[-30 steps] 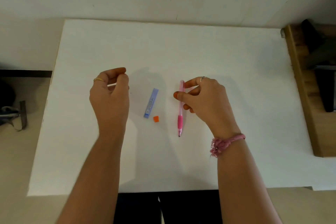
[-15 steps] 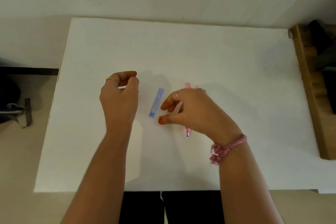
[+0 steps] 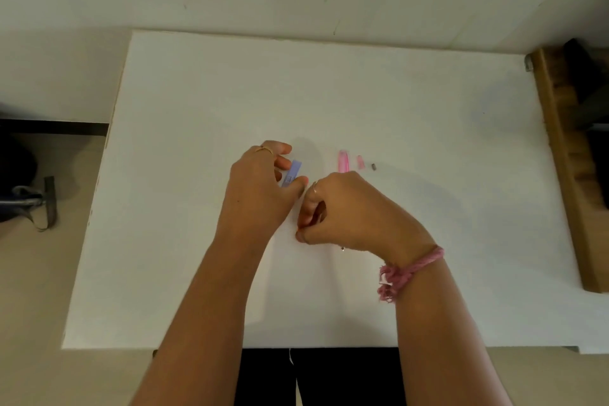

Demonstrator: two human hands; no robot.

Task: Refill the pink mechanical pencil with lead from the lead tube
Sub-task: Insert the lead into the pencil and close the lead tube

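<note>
The blue lead tube (image 3: 294,171) lies slanted at mid-table, and my left hand (image 3: 260,184) grips it between thumb and fingers. Just to its right, my right hand (image 3: 346,211) is pinched shut at its fingertips, where the small orange cap lay; the cap itself is hidden inside the pinch. Under my right hand lies the pink mechanical pencil (image 3: 343,161). Only its top end and its metal tip near my wrist show. Next to the pencil's top end rest a small pink cap (image 3: 360,162) and a tiny grey eraser piece (image 3: 373,167).
The white table (image 3: 428,273) ends at its front edge near my body. A wooden shelf unit (image 3: 566,175) stands along the right edge. On the floor to the left lies a dark bag with a strap (image 3: 29,201).
My right hand left the pencil, moved left to the orange cap and pinched shut there. My left hand moved right and closed on the blue lead tube.
</note>
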